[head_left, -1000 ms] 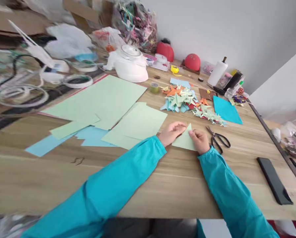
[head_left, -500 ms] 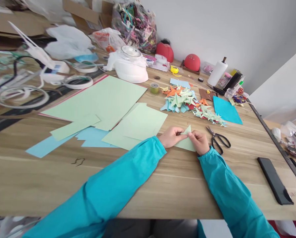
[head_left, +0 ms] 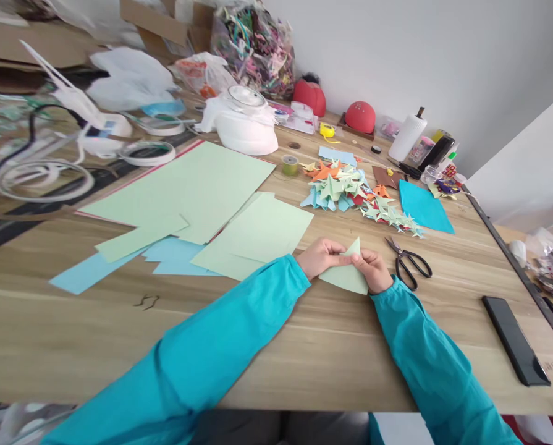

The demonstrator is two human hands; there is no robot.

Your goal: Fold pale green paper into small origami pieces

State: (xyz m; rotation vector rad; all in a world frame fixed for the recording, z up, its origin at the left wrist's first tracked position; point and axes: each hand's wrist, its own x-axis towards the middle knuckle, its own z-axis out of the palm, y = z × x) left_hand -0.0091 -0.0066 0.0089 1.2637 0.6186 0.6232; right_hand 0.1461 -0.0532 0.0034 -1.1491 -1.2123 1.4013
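Observation:
Between both hands is a pale green sheet of paper (head_left: 345, 279), its pointed corner standing up above the fingers and its wide lower edge curving toward me. My left hand (head_left: 320, 257) pinches it from the left, fingertips near its middle. From the right, my right hand (head_left: 372, 269) grips it with the thumb pressed on its face. Just right of that hand lie black-handled scissors (head_left: 408, 261), partly open. Beyond the hands is a heap of folded paper stars (head_left: 334, 185) in green, blue, orange and red.
Flat green sheets (head_left: 267, 225) and blue paper strips (head_left: 95, 269) lie to the left. A thread spool (head_left: 290, 164) stands behind them. A phone (head_left: 515, 340) rests at the right, and a turquoise cloth (head_left: 425, 207) lies near the stars. White tape rolls (head_left: 147, 153) are at the far left.
The green paper has tilted up between my fingers, so more of its face shows and its lower edge has come nearer me. Both hands stay in nearly the same place.

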